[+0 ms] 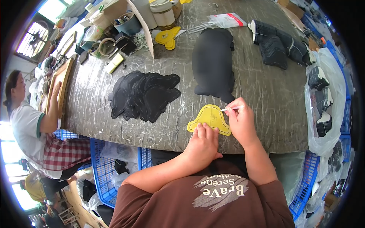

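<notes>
A yellow bell-shaped template [209, 115] with narrow slots and pencil-like markings lies at the near side of the table. My left hand [203, 140] rests on its lower edge, fingers stretched out flat and holding it down. My right hand [242, 121] pinches a thin white marking pen [236, 107], its tip at the template's right edge. Whether a black piece lies beneath the template cannot be made out. Just beyond it is a smooth pile of black cut pieces [213, 60]. To the left, a fanned heap of black shaped pieces [144, 95] shows pale outlines.
A second yellow template [167, 37] lies near tubs and a white bucket [162, 13] at the back left. Rolled black bundles [281, 40] sit at the back right, beside a plastic bag [325, 102] of black pieces. A co-worker [28, 121] sits at left, near a blue crate [102, 163].
</notes>
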`<state>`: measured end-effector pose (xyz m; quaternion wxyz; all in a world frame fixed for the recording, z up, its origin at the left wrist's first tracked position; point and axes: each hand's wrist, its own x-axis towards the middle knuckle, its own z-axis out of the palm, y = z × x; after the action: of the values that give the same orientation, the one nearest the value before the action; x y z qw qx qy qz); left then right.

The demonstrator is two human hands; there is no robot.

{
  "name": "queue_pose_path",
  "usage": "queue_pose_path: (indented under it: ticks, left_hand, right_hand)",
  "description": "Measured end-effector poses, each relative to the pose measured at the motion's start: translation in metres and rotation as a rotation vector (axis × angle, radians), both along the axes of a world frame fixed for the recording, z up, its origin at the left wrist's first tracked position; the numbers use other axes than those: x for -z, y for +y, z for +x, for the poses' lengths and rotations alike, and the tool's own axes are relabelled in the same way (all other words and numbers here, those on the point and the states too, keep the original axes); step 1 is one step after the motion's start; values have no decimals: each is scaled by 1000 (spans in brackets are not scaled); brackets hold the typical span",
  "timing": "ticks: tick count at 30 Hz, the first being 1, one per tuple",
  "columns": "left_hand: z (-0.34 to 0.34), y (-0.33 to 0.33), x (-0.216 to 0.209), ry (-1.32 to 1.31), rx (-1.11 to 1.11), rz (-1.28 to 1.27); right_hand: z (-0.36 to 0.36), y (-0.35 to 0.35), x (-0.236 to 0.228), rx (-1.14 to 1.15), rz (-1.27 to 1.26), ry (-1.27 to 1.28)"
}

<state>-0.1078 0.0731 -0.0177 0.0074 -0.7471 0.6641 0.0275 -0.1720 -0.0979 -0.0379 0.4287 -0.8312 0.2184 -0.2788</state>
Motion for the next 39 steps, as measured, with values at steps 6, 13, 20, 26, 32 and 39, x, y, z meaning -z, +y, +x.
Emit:
queue_pose_path:
  ticks: [6,13,20,26,32,39]
  left_hand:
    - [0,0,-1,-26,3,5]
    - [-1,-1,-3,-18,-2,6]
    - [-1,-1,-1,-15,-4,3]
    - [-1,-1,-2,-17,-6,9]
    - [-2,-1,-3,-26,-9,9]
    - [-2,-1,-1,-46,-5,3]
  right_hand:
    - [-20,13,3,11,54,-72]
    - [-19,14,6,-4,58,-178]
    - [-33,16,0,-38,-62,-124]
    - [-55,18,0,-37,-27,-114]
    - [-62,23,-1,27,40,-169]
    - [-46,25,-3,-20,-19,-140]
